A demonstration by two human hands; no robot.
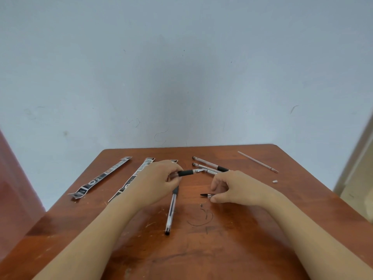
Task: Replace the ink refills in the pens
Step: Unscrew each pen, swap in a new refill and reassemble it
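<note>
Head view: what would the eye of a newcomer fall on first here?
The two hands in the middle of the table: the left hand grips a black-grip pen, its silver tip pointing right, and the right hand pinches a short black-tipped piece. Next, another pen lies between the forearms, and printed refill packets lie on the left.

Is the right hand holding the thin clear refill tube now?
No, the thin clear refill tube lies on the brown wooden table apart from the right hand, which pinches a small black piece.
</note>
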